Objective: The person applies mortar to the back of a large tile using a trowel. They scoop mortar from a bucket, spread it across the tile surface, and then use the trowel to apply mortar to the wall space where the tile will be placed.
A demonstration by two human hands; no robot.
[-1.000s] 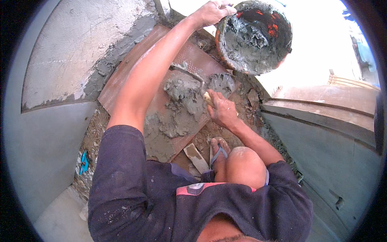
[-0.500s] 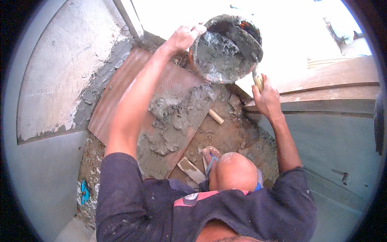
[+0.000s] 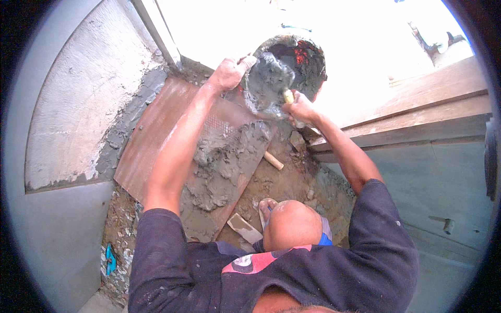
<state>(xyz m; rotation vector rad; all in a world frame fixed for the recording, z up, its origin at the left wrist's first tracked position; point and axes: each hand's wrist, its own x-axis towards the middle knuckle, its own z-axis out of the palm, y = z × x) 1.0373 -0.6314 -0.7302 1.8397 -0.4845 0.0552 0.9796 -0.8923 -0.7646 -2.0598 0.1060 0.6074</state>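
A bucket (image 3: 319,78) is tipped toward me, its inside coated with wet grey mortar (image 3: 266,78). My left hand (image 3: 232,73) is closed on the bucket's left rim, fingers over the edge. In my right hand (image 3: 301,108), at the bucket's near right side, is the pale handle of a trowel (image 3: 288,96). Its blade reaches into the mortar and is mostly hidden by it. Below the bucket, a heap of mortar (image 3: 224,161) lies on a reddish-brown board (image 3: 156,135).
A wooden handle (image 3: 273,160) sticks out by the board's right edge. Near my foot lies a flat mortar-smeared piece (image 3: 244,228). A blue object (image 3: 110,259) rests on rubble at left. Walls stand left and right, with a wooden ledge (image 3: 417,107) at right.
My right hand has moved left and inward with the trowel, from the bucket's right rim into its mouth. The bucket has shifted slightly left and turned, with my left hand still on its rim.
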